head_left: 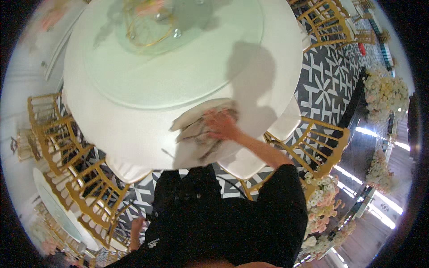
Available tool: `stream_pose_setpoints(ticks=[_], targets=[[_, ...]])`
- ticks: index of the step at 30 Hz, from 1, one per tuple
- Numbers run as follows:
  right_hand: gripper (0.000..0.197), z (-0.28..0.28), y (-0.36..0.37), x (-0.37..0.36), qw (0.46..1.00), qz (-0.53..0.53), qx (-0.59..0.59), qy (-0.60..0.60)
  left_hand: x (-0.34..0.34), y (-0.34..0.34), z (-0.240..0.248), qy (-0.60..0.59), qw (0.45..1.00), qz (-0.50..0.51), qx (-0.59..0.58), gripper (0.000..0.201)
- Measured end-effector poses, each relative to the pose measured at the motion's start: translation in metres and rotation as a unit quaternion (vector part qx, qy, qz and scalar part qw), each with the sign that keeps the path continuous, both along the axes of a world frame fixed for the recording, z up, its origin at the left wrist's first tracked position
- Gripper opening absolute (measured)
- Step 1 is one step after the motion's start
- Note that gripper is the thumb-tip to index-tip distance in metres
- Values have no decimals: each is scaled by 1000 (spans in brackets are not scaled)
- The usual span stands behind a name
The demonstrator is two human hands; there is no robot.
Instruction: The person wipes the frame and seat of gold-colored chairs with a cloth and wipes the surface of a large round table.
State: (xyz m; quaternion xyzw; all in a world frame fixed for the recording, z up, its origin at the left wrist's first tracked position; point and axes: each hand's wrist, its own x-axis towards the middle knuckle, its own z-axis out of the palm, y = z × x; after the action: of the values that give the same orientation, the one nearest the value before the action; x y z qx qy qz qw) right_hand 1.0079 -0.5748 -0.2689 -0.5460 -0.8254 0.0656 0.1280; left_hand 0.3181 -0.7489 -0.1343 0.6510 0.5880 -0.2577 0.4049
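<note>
My right hand presses down on a crumpled beige cloth near the front edge of a round table with a white cover. Its fingers are bent into the folds and the hand is slightly blurred. Part of the cloth spreads to the left of the hand, toward the rim of a round glass turntable on the tabletop. Down at my left side, away from the table, hangs my left hand. It is small and dim there, and its fingers are too unclear to read.
A clear stand with a gold ring is on the turntable. Gold chairs line the left, and another gold chair stands close to my right arm. Pale flower arrangements are along the right, beyond a black-and-white patterned floor.
</note>
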Motion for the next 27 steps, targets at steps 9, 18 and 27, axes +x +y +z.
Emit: stream_pose_setpoints(ticks=[9,18,27], targets=[[65,-5,180,379,617,-779,70,-81,83,30,51,101,905,392,-133,29],[63,41,41,15,926,-302,-186,-133,108,42,67,122,920,330,-172,47],[61,68,25,107,922,-131,-364,-4,90,5,20,50,908,385,-157,36]])
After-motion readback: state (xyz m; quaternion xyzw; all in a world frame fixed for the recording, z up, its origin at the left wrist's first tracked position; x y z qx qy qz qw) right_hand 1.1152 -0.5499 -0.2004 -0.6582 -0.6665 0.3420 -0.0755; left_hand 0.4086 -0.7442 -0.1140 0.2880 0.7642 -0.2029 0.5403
